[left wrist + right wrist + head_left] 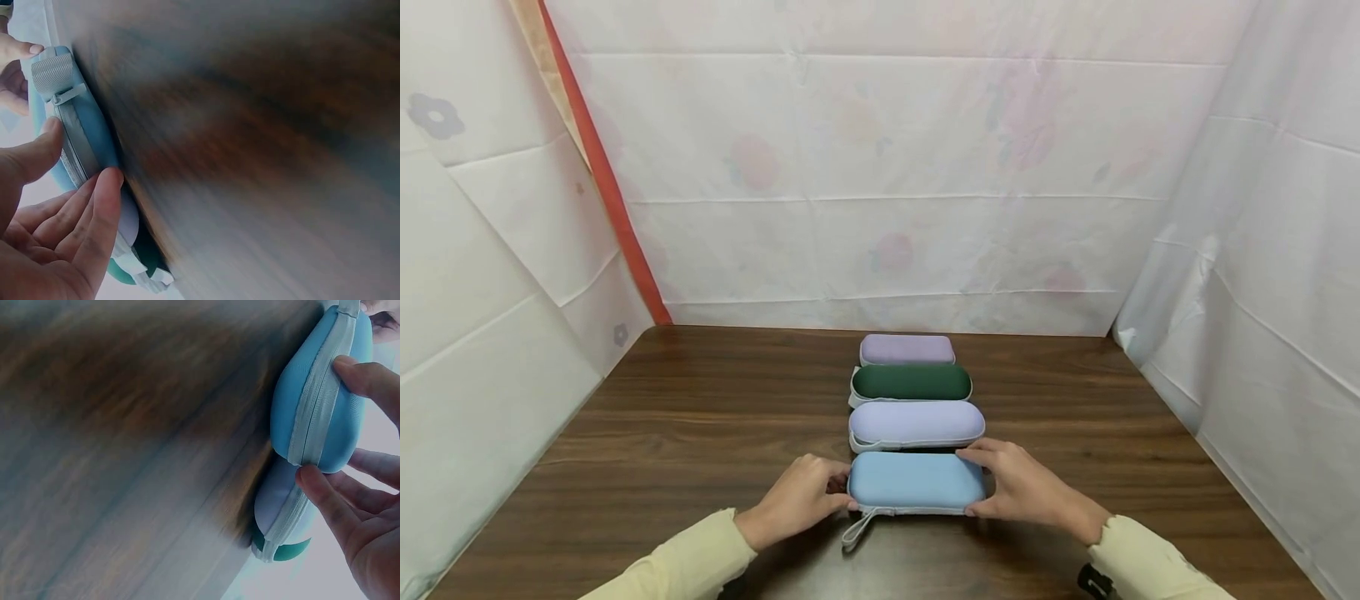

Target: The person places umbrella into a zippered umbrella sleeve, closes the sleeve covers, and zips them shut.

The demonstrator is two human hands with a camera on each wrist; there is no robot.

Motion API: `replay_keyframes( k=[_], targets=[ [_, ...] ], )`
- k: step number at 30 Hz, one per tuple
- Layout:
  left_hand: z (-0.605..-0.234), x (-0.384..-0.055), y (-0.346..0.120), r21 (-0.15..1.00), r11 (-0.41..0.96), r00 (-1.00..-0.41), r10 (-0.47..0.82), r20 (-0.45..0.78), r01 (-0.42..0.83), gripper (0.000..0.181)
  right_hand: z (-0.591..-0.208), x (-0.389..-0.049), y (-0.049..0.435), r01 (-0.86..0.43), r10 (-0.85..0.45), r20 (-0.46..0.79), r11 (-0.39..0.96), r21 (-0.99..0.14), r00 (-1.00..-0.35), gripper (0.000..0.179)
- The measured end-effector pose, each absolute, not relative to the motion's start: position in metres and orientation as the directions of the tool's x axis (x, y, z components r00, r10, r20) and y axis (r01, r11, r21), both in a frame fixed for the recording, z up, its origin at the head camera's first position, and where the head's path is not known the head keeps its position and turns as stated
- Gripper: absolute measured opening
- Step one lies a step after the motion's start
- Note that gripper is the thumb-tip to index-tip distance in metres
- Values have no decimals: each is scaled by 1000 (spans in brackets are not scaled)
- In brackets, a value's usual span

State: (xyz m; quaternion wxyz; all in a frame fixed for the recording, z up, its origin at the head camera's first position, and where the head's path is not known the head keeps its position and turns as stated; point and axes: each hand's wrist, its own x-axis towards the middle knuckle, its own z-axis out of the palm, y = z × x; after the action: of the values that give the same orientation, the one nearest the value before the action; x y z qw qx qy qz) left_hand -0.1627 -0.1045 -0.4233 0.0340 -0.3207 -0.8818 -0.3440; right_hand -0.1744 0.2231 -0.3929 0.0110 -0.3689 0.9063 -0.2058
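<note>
A light blue zip-up glasses case (916, 482) lies nearest the person, its grey wrist loop (859, 530) hanging toward the front left. Thumb and fingers of the left hand (802, 498) grip its left end; in the left wrist view the thumb lies along the zipper (75, 144). At the opposite end, the right hand (1026, 483) holds the case with the thumb at the front corner and a finger at the back one. Directly behind lies a lavender case (917, 422), then a dark green case (913, 382), and a mauve case (907, 349) farthest away.
The four-sided brown wooden table (722, 392) carries the row of cases near its middle. White patterned sheets (880, 167) hang behind and at both sides. A red strip (602, 167) runs down the back left corner.
</note>
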Motion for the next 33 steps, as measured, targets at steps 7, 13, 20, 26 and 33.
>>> replay_keyframes(
  k=[7,13,20,26,33],
  targets=[
    [-424,-163,-105,582,574,-808,511,295,576,16,-393,-180,221,-663,-677,125,638,-392,-725,62],
    [-423,-162,-105,597,585,-824,496,272,549,16,-393,-181,222,-660,-678,107,648,-380,-727,63],
    [-422,-166,-113,490,642,-804,527,276,590,25,-395,-178,235,-627,-639,106,684,-373,-761,63],
    [-417,-176,-136,270,758,-795,499,344,593,48,-387,-180,258,-584,-545,213,740,-333,-811,62],
    [-407,-189,-160,192,824,-824,454,337,533,61,-370,-187,277,-603,-535,302,768,-217,-789,60]
  ],
)
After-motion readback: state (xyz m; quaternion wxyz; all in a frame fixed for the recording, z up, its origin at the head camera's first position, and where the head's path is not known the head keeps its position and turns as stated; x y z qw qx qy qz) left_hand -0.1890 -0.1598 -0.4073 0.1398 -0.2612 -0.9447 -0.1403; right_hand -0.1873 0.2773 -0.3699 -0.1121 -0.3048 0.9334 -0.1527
